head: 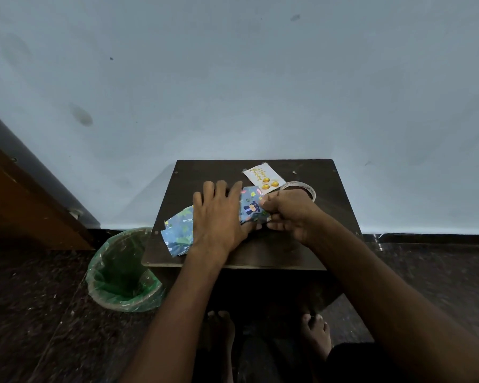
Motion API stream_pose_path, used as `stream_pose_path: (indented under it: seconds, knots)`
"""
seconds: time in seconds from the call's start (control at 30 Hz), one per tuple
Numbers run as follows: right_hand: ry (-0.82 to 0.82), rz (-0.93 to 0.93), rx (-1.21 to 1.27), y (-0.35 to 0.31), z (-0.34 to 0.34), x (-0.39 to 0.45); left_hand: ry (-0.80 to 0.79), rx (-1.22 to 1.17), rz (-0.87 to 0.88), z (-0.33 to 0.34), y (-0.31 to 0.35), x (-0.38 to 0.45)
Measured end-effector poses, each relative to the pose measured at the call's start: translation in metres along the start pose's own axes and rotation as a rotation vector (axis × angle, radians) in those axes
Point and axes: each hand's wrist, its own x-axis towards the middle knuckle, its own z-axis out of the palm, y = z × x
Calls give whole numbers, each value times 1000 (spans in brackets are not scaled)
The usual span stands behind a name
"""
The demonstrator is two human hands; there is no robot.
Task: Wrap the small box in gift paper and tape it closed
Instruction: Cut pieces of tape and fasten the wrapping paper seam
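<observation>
Blue printed paper [177, 233] lies on the dark bench [260, 252], wrapped over the box; the box itself is hidden under paper and hands. Left hand [219, 217] lies flat, palm down, fingers spread, pressing the paper-covered box onto the bench. A loose flap of paper sticks out to the left of that hand, reaching the bench's left edge. Right hand [291, 211] is just right of the left hand, touching the paper, fingers curled together and pinching at the paper's right end; whether it pinches paper or a bit of tape, cannot tell. A strip of paper with a cartoon figure shows between the two hands.

Tape roll [302, 187] sits on the bench just behind the right hand, partly hidden by it. White card [262, 176] with gold lettering and gold balloons lies behind both hands, just left of the roll, its near corner touching or overlapping the paper.

Bin [125, 272] with a green liner stands on the floor, left of and below the left forearm, beside the bench. Bare feet [315, 335] show on the dark floor under the bench. Pale wall behind.
</observation>
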Motion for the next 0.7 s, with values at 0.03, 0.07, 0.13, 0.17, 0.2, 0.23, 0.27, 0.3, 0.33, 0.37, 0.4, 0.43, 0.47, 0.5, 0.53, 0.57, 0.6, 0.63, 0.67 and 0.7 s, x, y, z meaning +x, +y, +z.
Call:
stream_pose_path:
  seconds: [0.03,0.07,0.13,0.17,0.2,0.23,0.27,0.3,0.33,0.37,0.4,0.43,0.47,0.5,0.53,0.57,0.6,0.63,0.67,0.7]
  knots:
    - [19,-12,-25,1,0,0,-14,3,11,4,-3,-1]
    - [40,-23,-47,2,0,3,-19,8,21,7,-5,-3]
    - [81,-41,-82,4,-2,5,-18,13,33,13,-8,-5]
    - [106,-51,-102,5,-2,5,-20,10,35,15,-10,-5]
    - [134,-65,-122,5,-3,6,-24,4,36,15,-11,-4]
    - [160,-80,-136,5,-5,8,-30,-3,35,15,-12,-3]
    - [177,-93,-139,4,-7,8,-40,-12,34,15,-12,-2]
    - [176,-98,-115,3,-8,10,-48,-20,36,14,-13,-2]
    - [154,-93,-73,2,-9,10,-51,-25,39,15,-13,-1]
    - [119,-84,-30,1,-9,9,-53,-28,40,16,-13,-1]
    - [86,-75,-6,0,-8,8,-55,-31,40,15,-13,-1]
    - [62,-67,-6,0,-7,7,-62,-33,39,15,-13,-1]
    - [52,-57,-22,0,-5,7,-70,-32,41,15,-14,0]
    - [54,-51,-46,1,-3,7,-78,-31,40,14,-14,0]
    - [61,-55,-62,2,-1,6,-83,-30,40,14,-14,0]
    - [74,-69,-66,4,0,6,-84,-32,39,14,-13,0]
    - [89,-84,-60,4,1,6,-83,-36,35,13,-13,0]
    - [105,-93,-54,3,2,5,-82,-44,29,13,-12,-1]
    - [120,-92,-54,3,2,5,-80,-54,20,12,-11,-1]
    - [131,-90,-58,1,1,4,-76,-67,8,11,-10,-1]
